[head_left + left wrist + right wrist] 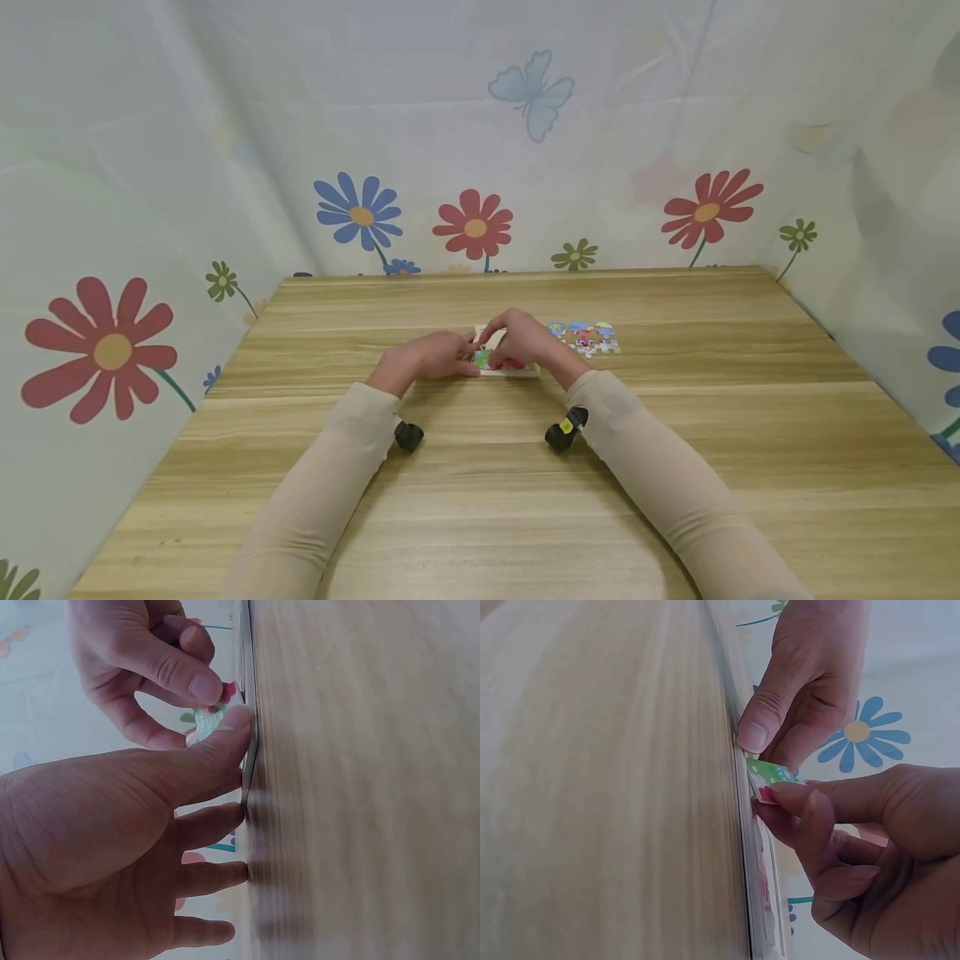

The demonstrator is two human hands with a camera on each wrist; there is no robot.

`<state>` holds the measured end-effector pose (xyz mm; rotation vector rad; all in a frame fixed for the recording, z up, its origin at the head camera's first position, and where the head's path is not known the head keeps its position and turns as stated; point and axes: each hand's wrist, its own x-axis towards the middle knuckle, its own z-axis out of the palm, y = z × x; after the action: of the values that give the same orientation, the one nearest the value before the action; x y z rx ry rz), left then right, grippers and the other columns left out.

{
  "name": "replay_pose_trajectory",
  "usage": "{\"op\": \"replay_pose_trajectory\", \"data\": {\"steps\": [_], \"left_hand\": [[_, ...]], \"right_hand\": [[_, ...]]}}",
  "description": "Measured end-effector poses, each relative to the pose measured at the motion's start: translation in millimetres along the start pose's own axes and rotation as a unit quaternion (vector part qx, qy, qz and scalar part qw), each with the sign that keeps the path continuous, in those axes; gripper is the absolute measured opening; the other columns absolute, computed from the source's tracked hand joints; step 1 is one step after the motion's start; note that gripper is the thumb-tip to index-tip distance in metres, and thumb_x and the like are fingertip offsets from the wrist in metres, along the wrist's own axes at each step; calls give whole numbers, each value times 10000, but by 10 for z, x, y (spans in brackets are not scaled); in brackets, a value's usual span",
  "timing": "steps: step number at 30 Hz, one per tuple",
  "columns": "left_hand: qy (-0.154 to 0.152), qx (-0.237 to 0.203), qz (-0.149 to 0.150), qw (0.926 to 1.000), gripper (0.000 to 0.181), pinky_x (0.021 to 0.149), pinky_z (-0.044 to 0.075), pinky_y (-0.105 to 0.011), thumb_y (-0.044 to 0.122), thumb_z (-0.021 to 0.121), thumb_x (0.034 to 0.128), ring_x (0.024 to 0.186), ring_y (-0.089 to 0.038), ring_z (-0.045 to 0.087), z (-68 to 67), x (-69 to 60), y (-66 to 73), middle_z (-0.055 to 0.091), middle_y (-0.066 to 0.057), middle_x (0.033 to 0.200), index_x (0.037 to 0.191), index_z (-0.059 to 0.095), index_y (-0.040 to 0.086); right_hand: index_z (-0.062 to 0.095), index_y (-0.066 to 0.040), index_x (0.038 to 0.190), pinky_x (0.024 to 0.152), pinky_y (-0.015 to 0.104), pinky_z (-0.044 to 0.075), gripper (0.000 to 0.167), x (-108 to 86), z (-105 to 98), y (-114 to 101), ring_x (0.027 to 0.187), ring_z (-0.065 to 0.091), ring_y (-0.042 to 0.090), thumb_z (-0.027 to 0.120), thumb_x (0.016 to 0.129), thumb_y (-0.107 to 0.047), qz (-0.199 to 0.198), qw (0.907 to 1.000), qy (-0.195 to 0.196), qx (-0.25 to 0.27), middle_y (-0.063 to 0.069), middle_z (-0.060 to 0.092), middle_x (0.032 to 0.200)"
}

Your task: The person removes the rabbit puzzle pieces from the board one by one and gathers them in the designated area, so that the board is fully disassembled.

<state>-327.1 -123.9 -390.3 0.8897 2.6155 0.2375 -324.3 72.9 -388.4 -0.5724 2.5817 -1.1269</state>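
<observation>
My right hand reaches over a small puzzle tray from the right. Its thumb and index finger pinch a green, white and pink puzzle piece, tilted above the tray's surface. At the tray's left edge is my left hand; its thumb presses near the front corner, while the other fingers, fairly straight and spread, reach down by the side in the left wrist view. Coloured pieces lie along the tray's front part, and bare pale board shows behind them. The right hand partly covers the tray.
Right of the tray, several joined and loose puzzle pieces lie on the wooden table. A flower-printed curtain stands behind the table and along its sides. Each sleeved wrist carries a small black camera.
</observation>
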Motion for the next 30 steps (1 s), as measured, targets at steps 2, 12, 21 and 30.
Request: {"op": "replay_pose_trajectory", "data": {"steps": [2,12,21,30], "left_hand": [[-12,14,-9,10000,624,1148,327,-430,386,593,1009,1437,-296,354,2,4,-2,236,-117,1629,1523,402,89],[-19,89,21,10000,627,1145,333,-433,384,584,1013,1423,-302,376,6,10,-13,226,-130,1630,1528,388,86],[-24,44,5,10000,632,1154,317,-440,389,584,1012,1432,-300,363,4,14,-16,233,-130,1628,1531,385,88],[8,18,67,10000,614,1148,327,-432,373,589,1015,1421,-308,379,0,18,-16,240,-148,1622,1518,411,69]], "right_hand": [[736,-57,1117,515,250,474,323,-2,1,-4,570,605,145,778,808,28,-7,10000,-12,-54,86,729,758],[750,-59,1127,614,260,502,355,4,-4,-12,685,608,139,820,784,5,-160,9990,71,-411,124,717,1046],[763,-89,1112,623,271,494,330,9,-19,1,705,598,153,817,795,-12,-117,9991,57,-414,136,700,1113],[676,-16,1180,615,243,465,345,-45,-20,-36,727,591,145,654,843,52,-217,9994,-198,-204,125,694,962]]}}
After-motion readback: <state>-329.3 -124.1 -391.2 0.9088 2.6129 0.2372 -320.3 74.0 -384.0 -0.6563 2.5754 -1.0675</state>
